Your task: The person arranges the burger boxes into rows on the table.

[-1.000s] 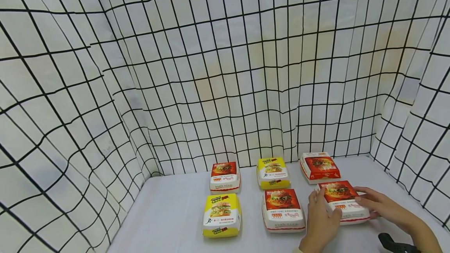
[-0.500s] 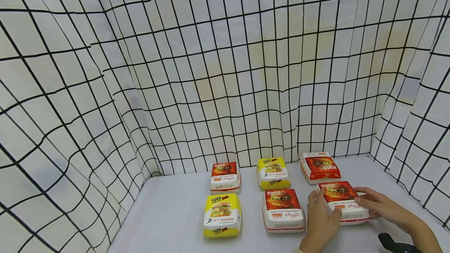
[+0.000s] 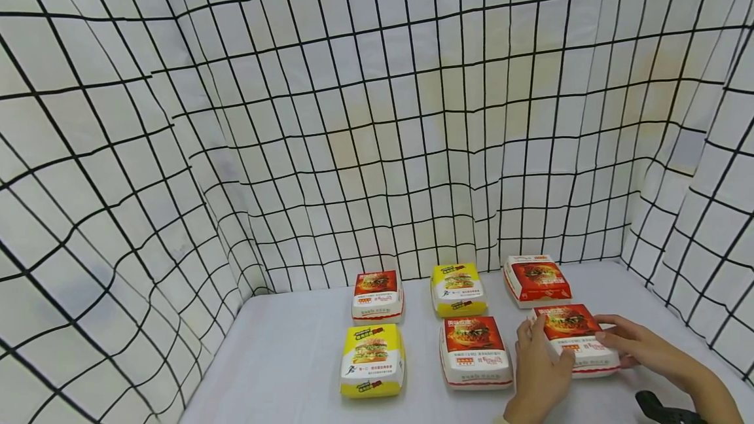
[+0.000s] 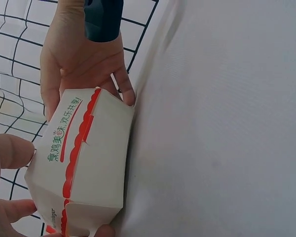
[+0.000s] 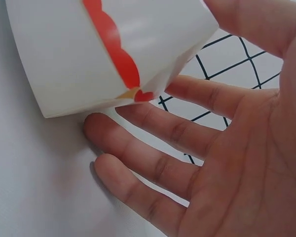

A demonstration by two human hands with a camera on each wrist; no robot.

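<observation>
A red-and-white burger box (image 3: pixel 580 339) stands at the front right of the table, between my two hands. My left hand (image 3: pixel 538 368) holds its left side, with the thumb at the front corner. On the opposite side, my right hand (image 3: pixel 636 345) holds the box with its thumb on the top edge and fingers low along the side. The right wrist view shows the right fingertips (image 5: pixel 101 126) at the bottom edge of the white box (image 5: pixel 64 59). Part of the left hand is cut off in the left wrist view, where the box (image 4: pixel 93 163) appears closed.
Beside the left hand stands another red-and-white burger box (image 3: pixel 476 353), with a yellow one (image 3: pixel 372 362) further left. Behind are a red-and-white box (image 3: pixel 377 296), a yellow box (image 3: pixel 458 290) and a red box (image 3: pixel 537 281). A grid-patterned cloth (image 3: pixel 365 149) encloses the white table (image 3: pixel 283 358).
</observation>
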